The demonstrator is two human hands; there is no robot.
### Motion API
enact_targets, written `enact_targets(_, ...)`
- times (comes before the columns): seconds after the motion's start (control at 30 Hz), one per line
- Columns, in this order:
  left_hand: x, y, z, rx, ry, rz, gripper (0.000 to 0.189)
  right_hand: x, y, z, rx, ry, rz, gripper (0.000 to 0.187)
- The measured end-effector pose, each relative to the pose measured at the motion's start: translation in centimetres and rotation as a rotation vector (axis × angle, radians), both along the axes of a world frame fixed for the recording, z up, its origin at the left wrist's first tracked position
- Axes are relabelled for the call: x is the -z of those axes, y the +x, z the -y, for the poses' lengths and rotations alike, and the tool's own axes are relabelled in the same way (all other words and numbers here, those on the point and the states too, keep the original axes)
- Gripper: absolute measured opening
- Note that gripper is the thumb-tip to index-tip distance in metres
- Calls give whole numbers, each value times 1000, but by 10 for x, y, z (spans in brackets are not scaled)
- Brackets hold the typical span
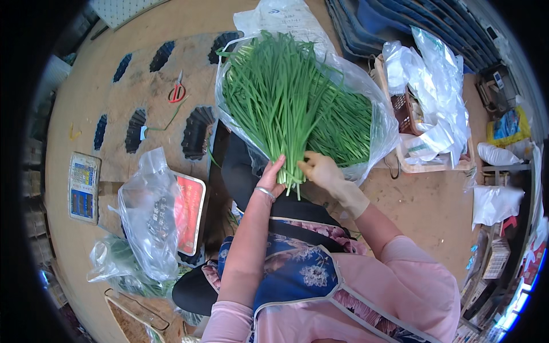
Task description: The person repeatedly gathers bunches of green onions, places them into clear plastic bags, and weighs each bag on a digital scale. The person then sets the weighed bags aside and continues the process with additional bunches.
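A thick bunch of garlic chives [283, 115] spreads its leaves away from me, with the pale cut ends pointing at my lap. Near those ends my left hand [273, 173], bare with a silver bangle at the wrist, grips the stems from the left. On the other side my right hand [324, 171], in a pale glove, pinches the edge of the stems with curled fingers. Under and beyond the bunch, a clear plastic bag [384, 124] lies open around more loose chives [343, 133].
Red-handled scissors [177, 92] lie on a surface with dark fluted holes at left. Nearer are a scale display [84, 188], a clear printed bag [150, 218] and a red tray [191, 210]. At right, a crate [437, 167] holds plastic bags; blue crates [411, 25] stand behind.
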State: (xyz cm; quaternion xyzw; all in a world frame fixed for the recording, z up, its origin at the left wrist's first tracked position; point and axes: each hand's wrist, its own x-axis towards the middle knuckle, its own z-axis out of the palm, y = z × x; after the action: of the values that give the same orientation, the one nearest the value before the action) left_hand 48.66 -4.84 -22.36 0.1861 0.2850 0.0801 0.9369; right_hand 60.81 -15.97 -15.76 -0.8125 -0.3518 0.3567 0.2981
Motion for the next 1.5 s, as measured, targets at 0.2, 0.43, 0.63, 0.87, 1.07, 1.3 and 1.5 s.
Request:
enact_targets(0.2,-16,-24,-2,-127,-142,124,41,-56,-18,-35,-328,-56,26,42)
enact_targets(0.43,-12,-52,-20,-134,-257,506,57,-33,50,-4,310,279,-623,32)
enact_targets(0.63,-34,-51,-21,-44,188,234,54,-8,-2,-2,140,379,-1020,71)
enact_targets(0.87,-148,-13,16,464,1963,-708,67,-26,-43,-22,216,720,-1291,79)
enact_targets(1.07,-159,-8,44,449,2259,-804,75,-35,-38,-26,164,747,-1544,71)
enact_targets(1.3,-186,-40,49,-31,2143,-633,91,-75,-56,-60,120,845,-1581,58)
enact_targets(1.5,-205,-109,39,-170,2002,-839,71,-76,-94,-101,-125,854,-1579,56)
